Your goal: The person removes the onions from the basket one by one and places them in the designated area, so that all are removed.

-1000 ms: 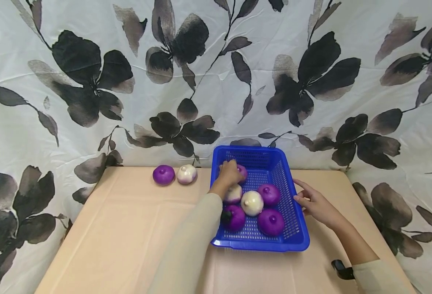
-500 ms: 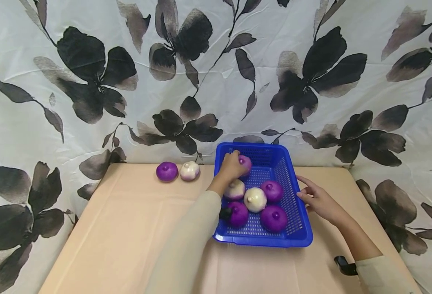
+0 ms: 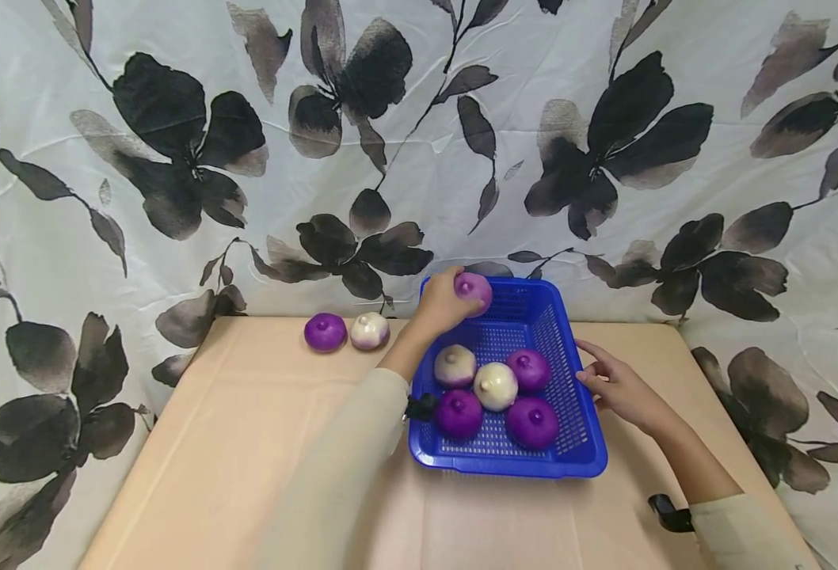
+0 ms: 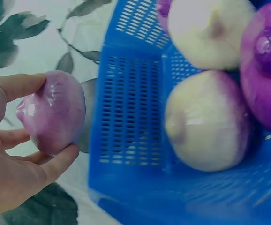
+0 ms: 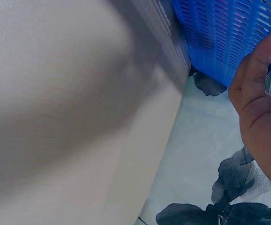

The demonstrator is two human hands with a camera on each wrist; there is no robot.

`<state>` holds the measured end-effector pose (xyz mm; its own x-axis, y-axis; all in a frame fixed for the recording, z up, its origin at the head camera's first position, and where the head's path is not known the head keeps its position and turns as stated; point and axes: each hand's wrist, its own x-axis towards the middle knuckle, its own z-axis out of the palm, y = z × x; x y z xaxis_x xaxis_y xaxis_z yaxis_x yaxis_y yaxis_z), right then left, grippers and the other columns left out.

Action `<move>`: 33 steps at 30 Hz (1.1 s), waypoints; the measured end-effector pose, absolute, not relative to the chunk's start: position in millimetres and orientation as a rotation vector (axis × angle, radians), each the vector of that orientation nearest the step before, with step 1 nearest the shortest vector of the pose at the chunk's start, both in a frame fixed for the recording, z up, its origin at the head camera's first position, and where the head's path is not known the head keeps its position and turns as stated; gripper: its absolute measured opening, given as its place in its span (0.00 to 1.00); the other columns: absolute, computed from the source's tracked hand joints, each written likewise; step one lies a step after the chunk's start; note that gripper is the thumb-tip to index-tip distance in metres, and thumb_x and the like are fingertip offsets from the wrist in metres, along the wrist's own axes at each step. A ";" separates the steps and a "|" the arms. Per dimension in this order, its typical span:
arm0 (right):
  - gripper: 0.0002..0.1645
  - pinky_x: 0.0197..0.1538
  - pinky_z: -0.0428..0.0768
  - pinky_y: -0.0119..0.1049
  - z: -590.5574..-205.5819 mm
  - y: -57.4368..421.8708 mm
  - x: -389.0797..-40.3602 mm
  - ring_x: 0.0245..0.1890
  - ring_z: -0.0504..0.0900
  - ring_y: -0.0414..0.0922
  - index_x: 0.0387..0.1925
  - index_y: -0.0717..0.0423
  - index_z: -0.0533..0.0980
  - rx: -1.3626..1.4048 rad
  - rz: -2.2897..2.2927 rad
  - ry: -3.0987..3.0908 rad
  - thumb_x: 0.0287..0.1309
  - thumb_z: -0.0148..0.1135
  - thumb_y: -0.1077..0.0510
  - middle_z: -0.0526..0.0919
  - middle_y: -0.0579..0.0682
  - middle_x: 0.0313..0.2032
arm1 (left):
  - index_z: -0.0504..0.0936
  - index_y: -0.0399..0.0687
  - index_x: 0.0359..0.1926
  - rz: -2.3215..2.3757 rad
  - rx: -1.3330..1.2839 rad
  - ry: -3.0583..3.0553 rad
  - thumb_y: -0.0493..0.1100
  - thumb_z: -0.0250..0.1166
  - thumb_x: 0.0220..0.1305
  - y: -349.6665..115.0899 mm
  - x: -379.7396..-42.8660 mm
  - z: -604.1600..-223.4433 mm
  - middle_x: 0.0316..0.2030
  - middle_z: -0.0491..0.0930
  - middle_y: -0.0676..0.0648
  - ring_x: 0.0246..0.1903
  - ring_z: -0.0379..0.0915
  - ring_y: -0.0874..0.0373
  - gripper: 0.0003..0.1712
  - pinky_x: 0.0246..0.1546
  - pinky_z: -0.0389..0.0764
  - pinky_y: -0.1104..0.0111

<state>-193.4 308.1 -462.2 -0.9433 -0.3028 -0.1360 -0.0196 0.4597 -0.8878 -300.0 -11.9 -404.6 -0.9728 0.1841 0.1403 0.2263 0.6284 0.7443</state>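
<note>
My left hand holds a light purple onion between thumb and fingertips, raised over the far left corner of the blue basket. Inside the basket sit several onions: a white-and-purple onion, a white onion and three darker purple ones, such as the purple onion at the near right. My right hand grips the basket's right rim, its fingers seen against the perforated side wall in the right wrist view. The basket appears tilted, its near end toward me.
To the left of the basket, a purple onion and a white-and-purple onion lie side by side near the back of the tan table. A floral cloth hangs right behind the table.
My left hand has lifted the light purple onion from inside the basket up to its far left rim. The right hand stays at the basket's right side.
</note>
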 end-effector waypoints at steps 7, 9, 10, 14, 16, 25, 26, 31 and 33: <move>0.41 0.34 0.89 0.39 -463.6 308.1 -194.3 0.34 0.84 0.43 0.82 0.60 0.46 -0.283 -1.475 2.434 0.77 0.53 0.62 0.76 0.63 0.40 | 0.74 0.40 0.69 -1.379 -0.437 -2.667 0.46 0.78 0.56 -31.6 -289.7 -383.2 0.63 0.77 0.37 0.64 0.74 0.43 0.41 0.67 0.75 0.54; 0.41 0.35 0.89 0.39 -464.3 308.1 -194.3 0.34 0.84 0.42 0.82 0.60 0.47 -0.284 -1.478 2.431 0.77 0.54 0.61 0.76 0.62 0.40 | 0.74 0.42 0.69 -1.398 -0.435 -2.641 0.47 0.78 0.55 -38.2 -286.1 -378.1 0.63 0.77 0.38 0.63 0.74 0.44 0.41 0.66 0.76 0.52; 0.41 0.35 0.89 0.39 -464.5 308.1 -194.3 0.34 0.84 0.42 0.82 0.60 0.47 -0.285 -1.480 2.431 0.77 0.54 0.61 0.76 0.62 0.40 | 0.74 0.43 0.69 -1.404 -0.438 -2.625 0.47 0.78 0.55 -41.4 -284.5 -376.0 0.63 0.77 0.38 0.63 0.74 0.44 0.41 0.65 0.76 0.52; 0.41 0.35 0.89 0.39 -465.1 308.4 -194.3 0.34 0.84 0.43 0.82 0.60 0.47 -0.293 -1.489 2.424 0.77 0.53 0.61 0.76 0.63 0.40 | 0.75 0.45 0.69 -1.421 -0.443 -2.563 0.48 0.79 0.54 -54.4 -277.1 -370.0 0.62 0.78 0.40 0.62 0.75 0.45 0.42 0.64 0.77 0.51; 0.41 0.35 0.89 0.39 -464.9 308.5 -194.2 0.34 0.85 0.43 0.81 0.60 0.47 -0.295 -1.493 2.422 0.77 0.53 0.61 0.76 0.63 0.39 | 0.75 0.46 0.69 -1.422 -0.451 -2.541 0.47 0.79 0.54 -60.5 -272.9 -368.3 0.62 0.78 0.40 0.62 0.75 0.45 0.42 0.64 0.78 0.52; 0.40 0.35 0.89 0.40 -463.5 308.9 -194.6 0.35 0.85 0.43 0.81 0.60 0.47 -0.305 -1.490 2.422 0.78 0.52 0.61 0.76 0.63 0.40 | 0.75 0.49 0.70 -1.515 -0.467 -2.444 0.44 0.81 0.52 -91.2 -253.8 -365.3 0.61 0.74 0.41 0.57 0.76 0.46 0.44 0.57 0.82 0.53; 0.40 0.35 0.89 0.40 -463.4 308.8 -194.6 0.35 0.85 0.43 0.81 0.60 0.47 -0.302 -1.491 2.423 0.78 0.52 0.61 0.76 0.63 0.40 | 0.75 0.49 0.70 -1.520 -0.471 -2.431 0.43 0.81 0.52 -95.7 -252.2 -364.9 0.61 0.73 0.40 0.56 0.75 0.47 0.44 0.57 0.82 0.53; 0.40 0.35 0.89 0.39 -464.4 308.5 -193.7 0.35 0.84 0.43 0.81 0.60 0.47 -0.289 -1.492 2.430 0.77 0.53 0.61 0.76 0.63 0.39 | 0.75 0.46 0.69 -1.485 -0.451 -2.404 0.42 0.81 0.52 -125.1 -246.6 -366.0 0.60 0.72 0.39 0.53 0.74 0.48 0.43 0.54 0.82 0.56; 0.40 0.35 0.89 0.39 -465.2 307.7 -193.1 0.34 0.84 0.43 0.81 0.60 0.48 -0.289 -1.497 2.423 0.77 0.53 0.61 0.76 0.62 0.39 | 0.75 0.44 0.69 -1.475 -0.416 -2.398 0.41 0.81 0.52 -140.4 -244.1 -368.7 0.61 0.72 0.38 0.53 0.74 0.47 0.43 0.53 0.81 0.56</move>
<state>-193.1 307.7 -465.2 -0.9413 -0.3117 -0.1295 -0.0236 0.4435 -0.8959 -244.1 -140.4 -368.7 -0.9147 0.0898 0.3940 0.3922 0.4322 0.8120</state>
